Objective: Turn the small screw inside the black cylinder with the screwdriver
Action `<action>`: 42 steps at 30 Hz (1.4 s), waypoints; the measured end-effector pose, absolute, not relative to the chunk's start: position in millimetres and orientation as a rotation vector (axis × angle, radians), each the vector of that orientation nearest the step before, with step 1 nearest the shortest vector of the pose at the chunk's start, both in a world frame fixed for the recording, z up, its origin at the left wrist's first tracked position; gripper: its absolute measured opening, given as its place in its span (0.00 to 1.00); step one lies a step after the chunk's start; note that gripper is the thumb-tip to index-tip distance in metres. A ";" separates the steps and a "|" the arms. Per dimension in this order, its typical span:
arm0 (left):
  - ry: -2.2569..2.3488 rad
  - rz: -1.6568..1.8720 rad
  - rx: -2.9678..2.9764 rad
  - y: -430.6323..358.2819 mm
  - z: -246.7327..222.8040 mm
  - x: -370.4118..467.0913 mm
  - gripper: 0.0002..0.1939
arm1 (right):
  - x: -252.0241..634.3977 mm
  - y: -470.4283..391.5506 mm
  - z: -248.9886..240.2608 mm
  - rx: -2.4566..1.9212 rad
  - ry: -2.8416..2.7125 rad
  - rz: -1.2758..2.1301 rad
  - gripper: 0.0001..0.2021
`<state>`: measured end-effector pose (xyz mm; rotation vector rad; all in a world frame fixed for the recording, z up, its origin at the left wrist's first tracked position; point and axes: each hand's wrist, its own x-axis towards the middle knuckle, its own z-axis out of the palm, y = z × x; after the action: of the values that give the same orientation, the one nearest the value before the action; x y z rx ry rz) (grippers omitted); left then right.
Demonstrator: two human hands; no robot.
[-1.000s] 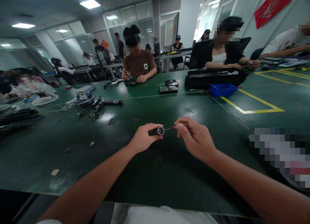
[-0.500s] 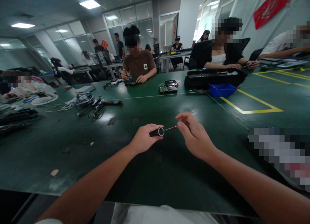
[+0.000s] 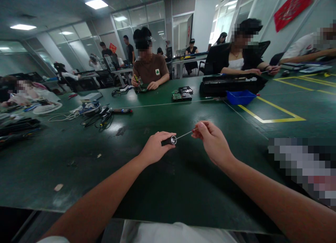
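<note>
My left hand (image 3: 155, 148) is wrapped round a short black cylinder (image 3: 169, 140) whose round, silvery-rimmed end faces me. From the right, my right hand (image 3: 211, 139) pinches a thin screwdriver (image 3: 184, 134) by its red handle, which the fingers mostly hide. The metal shaft slants down to the left, and its tip is at the open end of the cylinder. Whether the tip touches anything inside is too small to tell. Both hands are above the green table (image 3: 157, 187).
Tangled cables (image 3: 102, 118) lie at the left, beyond my left hand. Ahead are hard drives (image 3: 183, 93), a long black casing (image 3: 232, 85) and a blue tray (image 3: 240, 97). A blurred-out item (image 3: 301, 166) sits at the right. Two people work across the table.
My right fingers have closed further round the handle, and the shaft now slants more steeply. The cylinder in my left hand has shifted slightly up and left.
</note>
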<state>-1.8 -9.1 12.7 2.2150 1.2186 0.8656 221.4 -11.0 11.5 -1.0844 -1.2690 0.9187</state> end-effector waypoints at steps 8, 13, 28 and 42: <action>1.247 0.840 2.243 -10.7 13.5 -0.6 0.22 | 217.6 -24.0 21.9 -1.135 -1.451 0.708 0.13; 1.250 0.810 2.275 -10.6 12.6 -1.5 0.22 | 218.1 -25.5 21.6 -1.115 -1.528 0.646 0.12; 1.335 0.750 2.312 -4.1 11.4 -5.8 0.21 | 221.7 -28.1 27.5 -1.134 -1.767 0.280 0.09; 0.933 0.984 1.244 -3.1 21.1 -4.4 0.14 | 226.2 -30.9 33.9 -1.125 -1.675 0.218 0.09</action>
<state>-4.4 -3.1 21.1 1.2438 0.9328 0.9840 226.2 -30.9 33.9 -1.1245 -1.6748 0.2183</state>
